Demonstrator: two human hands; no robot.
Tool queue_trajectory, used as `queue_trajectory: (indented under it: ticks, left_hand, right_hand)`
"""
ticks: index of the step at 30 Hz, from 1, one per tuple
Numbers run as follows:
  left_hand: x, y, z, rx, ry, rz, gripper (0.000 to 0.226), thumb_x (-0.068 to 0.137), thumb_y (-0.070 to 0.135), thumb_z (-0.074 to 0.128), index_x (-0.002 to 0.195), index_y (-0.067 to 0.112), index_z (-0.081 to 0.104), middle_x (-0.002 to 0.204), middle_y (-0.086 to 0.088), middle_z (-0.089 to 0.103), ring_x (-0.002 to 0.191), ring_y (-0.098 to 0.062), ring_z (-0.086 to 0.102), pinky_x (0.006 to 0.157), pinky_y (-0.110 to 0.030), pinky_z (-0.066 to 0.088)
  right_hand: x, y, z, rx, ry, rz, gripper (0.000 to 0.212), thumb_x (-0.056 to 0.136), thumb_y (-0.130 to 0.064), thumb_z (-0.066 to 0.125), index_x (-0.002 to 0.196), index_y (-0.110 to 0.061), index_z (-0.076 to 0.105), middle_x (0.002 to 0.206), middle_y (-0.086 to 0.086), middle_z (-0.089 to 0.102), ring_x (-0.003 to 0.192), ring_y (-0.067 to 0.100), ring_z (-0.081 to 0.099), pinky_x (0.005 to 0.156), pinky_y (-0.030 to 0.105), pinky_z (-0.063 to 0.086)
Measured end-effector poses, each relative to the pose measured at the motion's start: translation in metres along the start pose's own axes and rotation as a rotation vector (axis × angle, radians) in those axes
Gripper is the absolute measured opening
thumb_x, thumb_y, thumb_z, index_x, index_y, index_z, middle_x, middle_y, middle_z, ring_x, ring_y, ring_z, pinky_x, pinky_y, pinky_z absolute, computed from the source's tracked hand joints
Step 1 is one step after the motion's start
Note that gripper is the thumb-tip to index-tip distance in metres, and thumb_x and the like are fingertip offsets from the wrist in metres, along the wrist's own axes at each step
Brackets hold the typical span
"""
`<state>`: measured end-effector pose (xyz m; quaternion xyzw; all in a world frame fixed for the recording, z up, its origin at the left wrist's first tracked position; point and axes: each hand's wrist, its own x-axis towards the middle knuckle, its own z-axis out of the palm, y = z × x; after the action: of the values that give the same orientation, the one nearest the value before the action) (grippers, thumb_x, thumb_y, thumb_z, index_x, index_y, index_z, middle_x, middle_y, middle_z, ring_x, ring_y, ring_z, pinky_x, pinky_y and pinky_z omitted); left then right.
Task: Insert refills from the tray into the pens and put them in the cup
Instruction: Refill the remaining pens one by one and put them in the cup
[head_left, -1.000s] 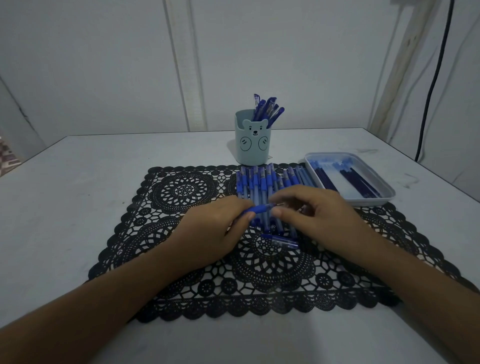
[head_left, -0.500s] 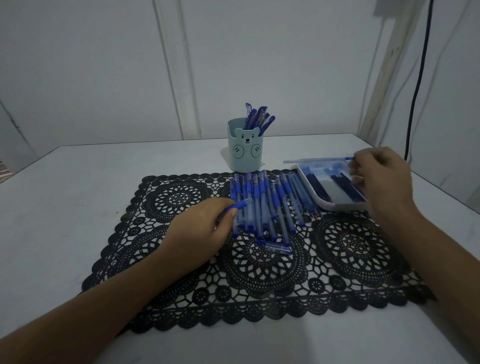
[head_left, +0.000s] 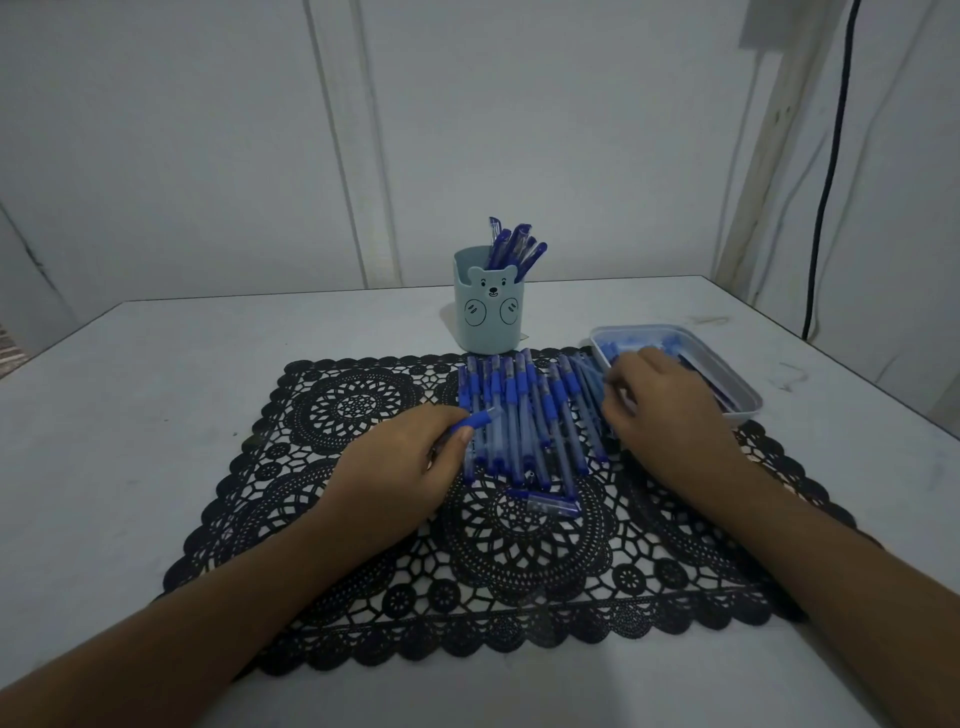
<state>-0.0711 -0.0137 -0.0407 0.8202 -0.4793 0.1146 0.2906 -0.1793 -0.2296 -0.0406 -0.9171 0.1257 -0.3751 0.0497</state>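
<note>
My left hand (head_left: 400, 467) grips a pen barrel (head_left: 480, 417) with a blue grip, its open end pointing right. My right hand (head_left: 662, 410) hovers at the near left corner of the pale tray (head_left: 748, 410), fingers curled in a pinch on a thin refill that is mostly hidden and blurred. Dark refills lie in the tray behind that hand. A row of several blue pens (head_left: 519, 415) lies on the black lace mat (head_left: 363, 400) between my hands. The light blue bear cup (head_left: 488, 322) stands behind the row with several pens (head_left: 514, 244) upright in it.
A loose blue pen part (head_left: 545, 505) lies on the mat in front of the row. The white table (head_left: 156, 389) ends at a wall behind the cup. A black cable (head_left: 826, 182) hangs down the wall at the right.
My right hand went to the tray, took a refill, and has come back left and down toward the pens. My left hand kept hold of the barrel, almost still.
</note>
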Motion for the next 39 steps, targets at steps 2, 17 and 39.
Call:
queue_trajectory:
  ticks: [2,17,39]
  left_hand:
    - [0.0,0.0,0.0,0.004,-0.001,0.004,0.025,0.095,0.034,0.041,0.107,0.024,0.061,0.075,0.021,0.051,0.072,0.001,0.051,0.06,-0.013,0.036]
    - [0.0,-0.002,0.001,-0.019,0.005,0.013,0.036,0.087,0.042,0.035,0.104,0.024,0.061,0.074,0.015,0.055,0.07,-0.001,0.052,0.058,-0.016,0.039]
    - [-0.001,-0.003,0.002,-0.02,0.02,0.031,0.036,0.088,0.041,0.037,0.106,0.023,0.061,0.082,0.014,0.059,0.074,-0.004,0.054,0.064,-0.025,0.047]
  right_hand:
    - [-0.002,0.001,0.002,-0.065,-0.058,-0.037,0.01,0.074,-0.008,0.068,0.074,-0.006,0.059,0.073,0.009,0.056,0.062,0.028,0.054,0.057,0.04,0.049]
    - [0.019,0.046,-0.009,-0.13,-0.347,0.495,0.022,0.086,-0.034,0.055,0.092,-0.018,0.069,0.1,0.005,0.067,0.093,0.027,0.057,0.086,0.04,0.046]
    - [0.029,0.05,-0.002,-0.18,-0.318,0.549,0.02,0.078,-0.018,0.062,0.069,0.0,0.063,0.061,0.007,0.05,0.06,0.022,0.048,0.053,0.026,0.034]
